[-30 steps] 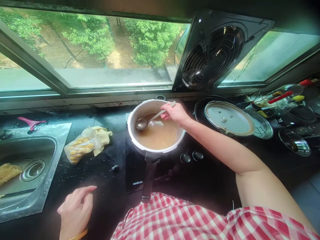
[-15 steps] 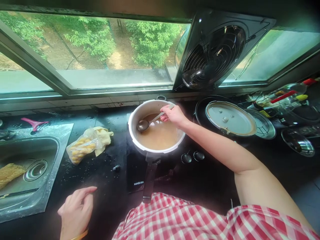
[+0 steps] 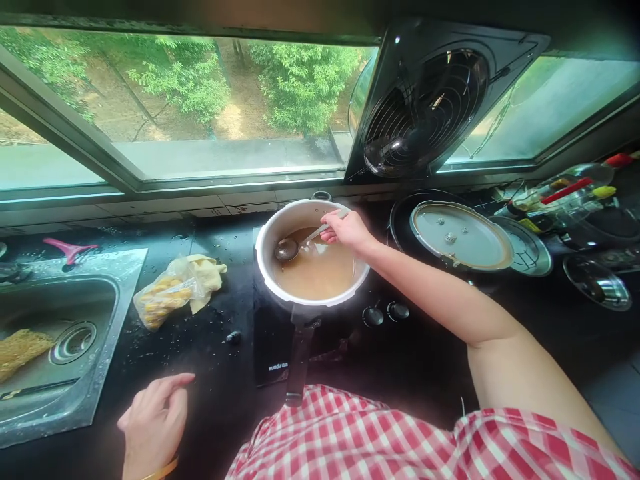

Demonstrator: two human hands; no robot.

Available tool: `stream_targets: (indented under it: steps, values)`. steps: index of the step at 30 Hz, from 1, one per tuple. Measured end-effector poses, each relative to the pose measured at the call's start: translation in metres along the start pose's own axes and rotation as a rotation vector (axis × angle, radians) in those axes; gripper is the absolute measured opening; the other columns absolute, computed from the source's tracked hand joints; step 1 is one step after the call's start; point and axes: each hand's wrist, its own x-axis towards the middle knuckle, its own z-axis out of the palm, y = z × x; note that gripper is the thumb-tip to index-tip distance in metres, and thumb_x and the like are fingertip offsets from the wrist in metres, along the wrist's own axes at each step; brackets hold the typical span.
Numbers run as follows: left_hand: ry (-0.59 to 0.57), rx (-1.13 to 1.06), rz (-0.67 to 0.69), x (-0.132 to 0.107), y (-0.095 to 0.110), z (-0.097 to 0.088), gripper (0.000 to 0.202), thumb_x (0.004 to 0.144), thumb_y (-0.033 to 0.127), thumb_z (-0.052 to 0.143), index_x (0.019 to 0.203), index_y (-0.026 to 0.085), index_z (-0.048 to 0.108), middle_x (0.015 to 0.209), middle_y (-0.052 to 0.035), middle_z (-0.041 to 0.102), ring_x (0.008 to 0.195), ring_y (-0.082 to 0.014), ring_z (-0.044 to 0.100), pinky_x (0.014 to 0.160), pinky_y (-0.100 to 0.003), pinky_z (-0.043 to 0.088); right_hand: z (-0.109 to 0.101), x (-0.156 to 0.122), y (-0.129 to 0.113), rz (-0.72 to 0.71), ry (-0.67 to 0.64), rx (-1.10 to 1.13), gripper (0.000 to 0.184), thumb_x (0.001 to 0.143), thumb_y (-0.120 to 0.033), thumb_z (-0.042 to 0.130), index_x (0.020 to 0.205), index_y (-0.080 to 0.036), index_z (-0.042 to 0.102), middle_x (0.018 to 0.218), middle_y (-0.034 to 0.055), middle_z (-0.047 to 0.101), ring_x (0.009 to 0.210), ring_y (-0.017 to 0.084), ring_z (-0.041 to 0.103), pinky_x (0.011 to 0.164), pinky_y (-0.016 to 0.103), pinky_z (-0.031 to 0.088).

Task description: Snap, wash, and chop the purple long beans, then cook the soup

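Note:
My right hand point(image 3: 346, 230) is closed around the handle of a metal ladle point(image 3: 287, 250), above a pressure cooker pot point(image 3: 265, 270) with its lid off. The ladle's bowl sits at the pot's left inner side, at the surface of a cloudy brown liquid point(image 3: 320, 275). From the pot a long black handle point(image 3: 299, 367) points toward my checked clothing. Well to the left, my left hand point(image 3: 156, 413) hovers over the dark counter, empty, with its index finger held out and the other fingers loosely bent.
A plastic bag of yellow pieces point(image 3: 167, 293) and a pale cloth point(image 3: 206, 280) lie between the pot and the sink point(image 3: 113, 320). Behind the sink is a pink scraper-like tool point(image 3: 70, 251). The pressure cooker lid point(image 3: 460, 233) rests upside down at right, near a metal dish point(image 3: 537, 253).
Both hands and the ladle are almost where they were. Only the bright reflections on the liquid beside the ladle have shifted slightly.

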Motion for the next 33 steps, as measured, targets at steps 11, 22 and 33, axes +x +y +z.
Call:
stream_targets:
  steps: [11, 22, 33]
  values:
    - [0.045, 0.012, 0.041, 0.002, 0.003, 0.005, 0.031, 0.079, 0.030, 0.032, 0.076, 0.026, 0.063, 0.083, 0.0007, 0.064, 0.078, -0.0189, 0.056, 0.077, -0.035, 0.035, -0.011, -0.010, -0.024, 0.002, 0.006, 0.112, 0.010, 0.080, -0.015, 0.051, 0.072, -0.012, 0.057, 0.046, 0.0010, 0.057, 0.045, 0.011, 0.059, 0.044, 0.017, 0.049]
    - [0.033, 0.012, 0.038, -0.001, -0.004, 0.010, 0.031, 0.079, 0.030, 0.032, 0.076, 0.025, 0.063, 0.082, 0.0005, 0.064, 0.079, -0.0190, 0.056, 0.077, -0.035, 0.035, -0.035, -0.014, -0.010, 0.048, 0.062, 0.101, 0.010, 0.080, -0.013, 0.050, 0.073, -0.011, 0.058, 0.047, 0.0025, 0.059, 0.045, 0.010, 0.059, 0.043, 0.016, 0.048]
    - [0.001, 0.003, -0.042, -0.004, -0.005, 0.004, 0.033, 0.078, 0.032, 0.032, 0.076, 0.026, 0.064, 0.084, -0.0003, 0.065, 0.080, -0.0205, 0.055, 0.078, -0.037, 0.034, 0.005, 0.001, -0.002, 0.037, 0.022, -0.012, 0.011, 0.080, -0.015, 0.048, 0.073, -0.013, 0.057, 0.047, 0.0002, 0.057, 0.047, 0.011, 0.059, 0.043, 0.016, 0.048]
